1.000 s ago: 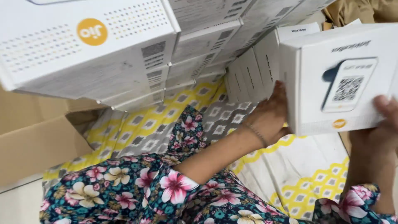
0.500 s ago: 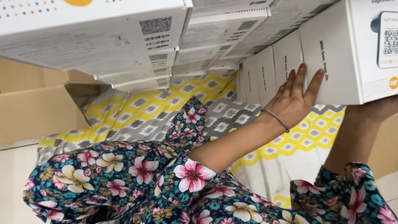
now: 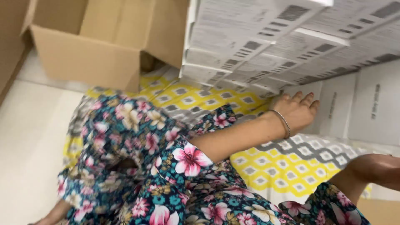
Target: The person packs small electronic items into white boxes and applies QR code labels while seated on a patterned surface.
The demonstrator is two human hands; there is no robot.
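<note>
Far left: open brown carton (image 3: 89,50) on floor, interior unseen. Centre: my left hand (image 3: 298,110), bangle on wrist, fingers spread flat against row of upright white boxes (image 3: 358,106) on yellow-grey patterned sheet (image 3: 287,160); pressing, nothing clasped. I judge boxes light, stiff card, smooth, corners crushable; take by opposite side faces. Right: forearm visible, right hand out of frame, grip unknowable. Stack of white boxes (image 3: 283,41) above blurred.
</note>
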